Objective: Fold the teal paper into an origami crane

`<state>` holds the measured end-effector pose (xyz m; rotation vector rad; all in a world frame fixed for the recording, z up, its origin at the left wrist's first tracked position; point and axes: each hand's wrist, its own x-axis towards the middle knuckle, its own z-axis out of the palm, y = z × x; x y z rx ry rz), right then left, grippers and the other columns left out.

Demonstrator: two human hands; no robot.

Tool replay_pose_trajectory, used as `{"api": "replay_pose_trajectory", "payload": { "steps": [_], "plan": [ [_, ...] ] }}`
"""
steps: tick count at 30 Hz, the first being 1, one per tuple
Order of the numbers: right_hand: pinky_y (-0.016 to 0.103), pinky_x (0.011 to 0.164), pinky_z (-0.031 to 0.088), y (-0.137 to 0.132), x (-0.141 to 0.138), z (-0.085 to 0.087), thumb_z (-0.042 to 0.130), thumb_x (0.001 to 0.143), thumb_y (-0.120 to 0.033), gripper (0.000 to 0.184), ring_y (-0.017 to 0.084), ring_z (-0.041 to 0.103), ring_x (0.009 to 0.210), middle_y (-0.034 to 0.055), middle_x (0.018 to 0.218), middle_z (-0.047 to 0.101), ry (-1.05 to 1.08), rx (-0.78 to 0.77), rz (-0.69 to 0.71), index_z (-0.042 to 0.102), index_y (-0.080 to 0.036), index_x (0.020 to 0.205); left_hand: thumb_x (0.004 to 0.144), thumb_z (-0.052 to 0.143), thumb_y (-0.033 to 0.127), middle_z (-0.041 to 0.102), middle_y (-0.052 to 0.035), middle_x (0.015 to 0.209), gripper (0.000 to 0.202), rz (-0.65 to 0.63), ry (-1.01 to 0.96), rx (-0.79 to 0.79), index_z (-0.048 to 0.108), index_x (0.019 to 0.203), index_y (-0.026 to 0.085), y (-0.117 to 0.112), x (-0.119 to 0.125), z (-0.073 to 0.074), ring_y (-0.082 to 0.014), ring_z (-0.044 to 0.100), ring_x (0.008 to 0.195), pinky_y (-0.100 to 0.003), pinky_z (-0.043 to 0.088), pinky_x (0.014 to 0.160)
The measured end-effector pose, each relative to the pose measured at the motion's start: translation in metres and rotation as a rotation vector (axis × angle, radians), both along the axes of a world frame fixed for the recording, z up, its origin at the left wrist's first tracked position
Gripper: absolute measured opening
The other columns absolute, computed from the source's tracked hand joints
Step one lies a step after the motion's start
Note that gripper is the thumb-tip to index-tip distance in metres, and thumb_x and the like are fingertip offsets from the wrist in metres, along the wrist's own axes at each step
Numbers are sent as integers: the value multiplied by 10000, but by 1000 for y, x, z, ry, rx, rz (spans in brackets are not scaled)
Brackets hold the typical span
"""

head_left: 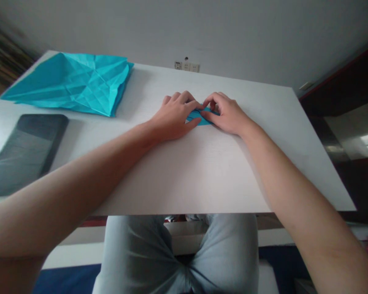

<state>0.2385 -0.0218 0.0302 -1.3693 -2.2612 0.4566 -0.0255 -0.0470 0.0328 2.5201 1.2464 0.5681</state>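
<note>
A small folded piece of blue paper (205,119) lies on the white table, partly hidden beneath my fingers. My left hand (175,116) holds its left side down, with the index finger along the upper edge and the thumb at the lower edge. On the right side, my right hand (228,114) pinches the paper between curled fingers and thumb. The fingertips of both hands nearly meet at the paper's top edge. A larger sheet of turquoise paper (76,81), covered in creases, rests at the table's back left.
A dark tablet-like slab (24,151) lies at the left, near my left forearm. The white table (184,175) ends just before my legs. Wall sockets (186,66) sit behind its back edge. Dark furniture (346,73) stands to the right.
</note>
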Motion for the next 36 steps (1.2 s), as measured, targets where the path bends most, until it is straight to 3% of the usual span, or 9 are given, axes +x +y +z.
{"api": "replay_pose_trajectory", "payload": {
  "steps": [21,32,36],
  "plan": [
    [567,1117,583,1,0,-1,854,1124,-740,457,373,726,1182,90,1202,759,-2,3,3,773,-321,1287,1136,652,395,696,-198,1679,547,-3,-8,1,810,1653,308,0,0,0,-505,625,1573,-805,432,1396],
    [587,1130,599,3,1,-4,856,1124,-628,378,340,729,1143,93,1264,783,13,16,22,757,-296,1275,1118,661,381,695,-200,1666,557,-6,-4,14,807,1647,290,0,0,-2,-507,616,1584,-801,434,1392],
    [613,1140,605,4,2,-6,864,1125,-650,395,361,740,1166,100,1272,782,7,10,25,762,-305,1288,1123,657,384,706,-202,1664,545,-7,-9,30,819,1633,286,1,0,-2,-510,626,1569,-789,457,1367]
  ]
}}
